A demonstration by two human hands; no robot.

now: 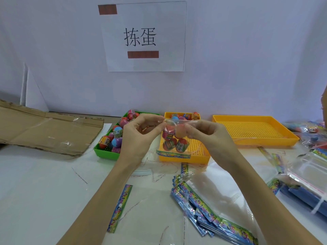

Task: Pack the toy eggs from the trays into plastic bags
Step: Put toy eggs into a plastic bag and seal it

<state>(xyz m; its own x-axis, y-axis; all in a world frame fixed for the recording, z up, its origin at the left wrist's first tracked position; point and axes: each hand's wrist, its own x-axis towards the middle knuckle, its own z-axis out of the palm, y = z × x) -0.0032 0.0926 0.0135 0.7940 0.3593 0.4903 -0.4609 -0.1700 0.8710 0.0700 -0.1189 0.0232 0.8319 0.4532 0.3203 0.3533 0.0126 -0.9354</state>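
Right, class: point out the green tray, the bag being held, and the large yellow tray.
green tray [104, 153], head view, front wall
bag [174, 144], head view, lower half
large yellow tray [254, 129], head view, perforated floor

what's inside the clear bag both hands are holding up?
The clear plastic bag holds red-and-pink toy eggs: about four show through the film. The right hand fingers cover part of the top, so an exact count is uncertain. The left hand pinches the other corner.

The left hand [139, 133] is covering part of the green tray [106, 152], and the hanging plastic bag [174, 138] is hiding the near-left corner of the small yellow tray [185, 159]. The eggs' labels are blurring past reading. The picture's right edge is cutting off the filled bags [313, 131] and the bag stack [307, 175].
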